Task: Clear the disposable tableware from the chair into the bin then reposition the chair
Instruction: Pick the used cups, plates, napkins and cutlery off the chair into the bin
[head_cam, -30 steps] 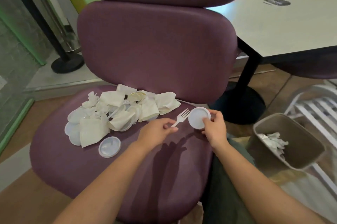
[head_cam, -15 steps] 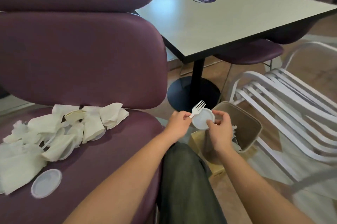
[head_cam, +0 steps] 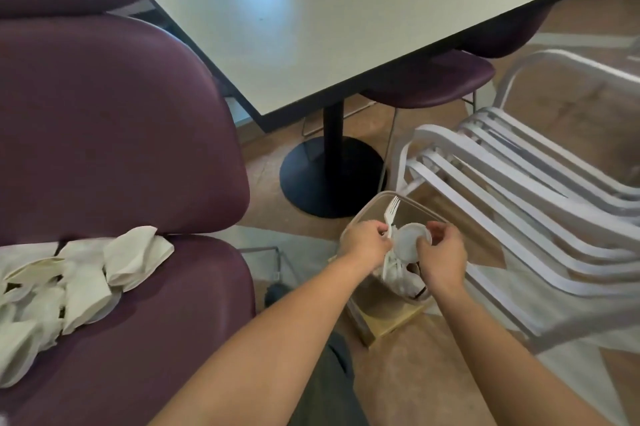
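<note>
Tableware: one white fork [head_cam: 391, 217] is pinched by the left hand [head_cam: 365, 245], one round lid [head_cam: 410, 242] is gripped by the right hand [head_cam: 441, 257], both above one bin [head_cam: 356, 221] on a tan floor [head_cam: 571, 23]. Napkins [head_cam: 114, 259] are heaped on one purple chair [head_cam: 114, 134]. One pale table [head_cam: 346, 20] and stacked white chairs [head_cam: 519, 190] are noted nearby.

Your one head camera looks forward and down, close over the bin [head_cam: 349, 228] at six o'clock, the chair [head_cam: 114, 134] at nine.
</note>
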The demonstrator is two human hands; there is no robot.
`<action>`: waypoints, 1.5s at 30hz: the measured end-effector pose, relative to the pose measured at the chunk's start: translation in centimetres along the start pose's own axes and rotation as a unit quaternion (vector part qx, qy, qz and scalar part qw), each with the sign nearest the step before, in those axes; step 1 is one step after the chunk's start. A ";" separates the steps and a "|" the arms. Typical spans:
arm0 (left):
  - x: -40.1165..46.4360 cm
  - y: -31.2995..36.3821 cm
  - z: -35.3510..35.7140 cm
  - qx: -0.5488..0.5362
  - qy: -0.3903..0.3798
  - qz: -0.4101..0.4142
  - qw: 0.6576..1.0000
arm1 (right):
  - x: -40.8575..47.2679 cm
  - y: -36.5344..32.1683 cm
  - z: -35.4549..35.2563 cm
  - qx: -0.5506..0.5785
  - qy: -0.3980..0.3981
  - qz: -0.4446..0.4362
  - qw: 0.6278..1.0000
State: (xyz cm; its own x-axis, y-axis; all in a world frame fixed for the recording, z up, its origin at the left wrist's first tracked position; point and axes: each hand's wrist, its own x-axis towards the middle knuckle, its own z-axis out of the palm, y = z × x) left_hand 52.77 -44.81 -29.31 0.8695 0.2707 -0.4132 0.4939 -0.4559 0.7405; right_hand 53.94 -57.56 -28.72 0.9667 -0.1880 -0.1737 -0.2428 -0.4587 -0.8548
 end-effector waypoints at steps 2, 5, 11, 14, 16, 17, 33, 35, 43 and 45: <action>0.6 0.0 1.3 0.049 -0.002 0.000 0.999 | 0.5 0.9 0.3 -0.043 -0.041 0.015 0.998; 1.1 -0.4 2.1 0.086 -0.014 -0.015 0.996 | 0.4 1.1 0.4 -0.063 -0.076 0.014 0.995; -1.4 -1.5 -1.6 0.016 0.043 0.018 0.999 | -1.7 -0.7 1.9 -0.068 -0.122 -0.020 0.990; -3.8 -2.7 -5.2 0.050 0.089 0.042 0.994 | -3.7 -2.3 3.3 -0.058 -0.153 -0.062 0.984; -5.8 -4.5 -8.1 0.062 0.121 0.040 0.990 | -5.9 -3.9 4.7 -0.044 -0.176 -0.096 0.979; -6.9 -5.5 -9.5 0.060 0.135 0.032 0.989 | -7.0 -4.6 5.6 -0.042 -0.189 -0.113 0.975; -24.9 -24.6 -22.6 0.014 0.336 -0.124 0.934 | -25.9 -9.0 18.6 -0.073 -0.371 -0.231 0.896; -26.7 -27.1 -23.4 0.017 0.361 -0.148 0.920 | -27.9 -9.3 19.8 -0.083 -0.396 -0.237 0.883; -30.4 -32.8 -24.2 0.085 0.450 -0.301 0.837 | -33.1 -9.4 23.7 -0.122 -0.458 -0.220 0.853; -30.7 -33.9 -24.2 0.095 0.453 -0.315 0.828 | -34.1 -9.4 24.8 -0.133 -0.465 -0.214 0.848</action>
State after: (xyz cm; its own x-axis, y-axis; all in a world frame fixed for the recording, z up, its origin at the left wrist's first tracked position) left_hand 9.06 -17.18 -28.87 0.1144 0.9920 -0.0537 0.9144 -0.0840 0.3960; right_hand 25.23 -25.28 -26.86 0.5858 0.7564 -0.2912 0.2572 -0.5142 -0.8182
